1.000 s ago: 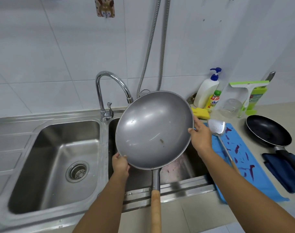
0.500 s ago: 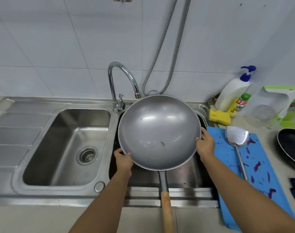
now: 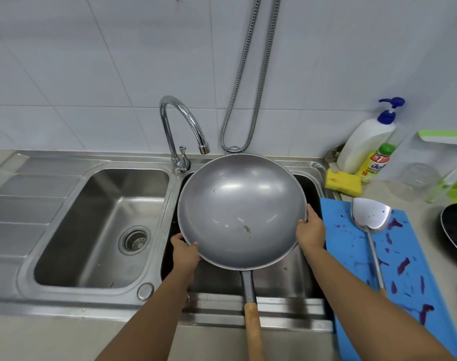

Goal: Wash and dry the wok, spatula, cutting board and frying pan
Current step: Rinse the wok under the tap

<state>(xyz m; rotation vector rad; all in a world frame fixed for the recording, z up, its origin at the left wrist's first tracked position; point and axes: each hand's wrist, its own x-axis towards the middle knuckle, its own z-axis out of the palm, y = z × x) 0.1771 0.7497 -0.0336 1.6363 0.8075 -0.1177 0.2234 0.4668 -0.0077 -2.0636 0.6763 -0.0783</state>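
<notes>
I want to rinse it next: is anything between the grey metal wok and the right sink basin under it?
Nothing visible: the grey metal wok, held at its rim by both hands, hangs over the right sink basin, which looks bare where it shows.

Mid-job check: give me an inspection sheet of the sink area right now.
Surface: steel double sink; beige counter.
Job's things: wok over right basin, food specks inside; spatula lying on stained blue cutting board; frying pan at right edge.
Clutter: yellow sponge, two soap bottles, clear glass.
Grippers: left hand and right hand gripping wok rim.
Cables: metal hose on wall.
Surroundings: white tiles; tap not running.
</notes>
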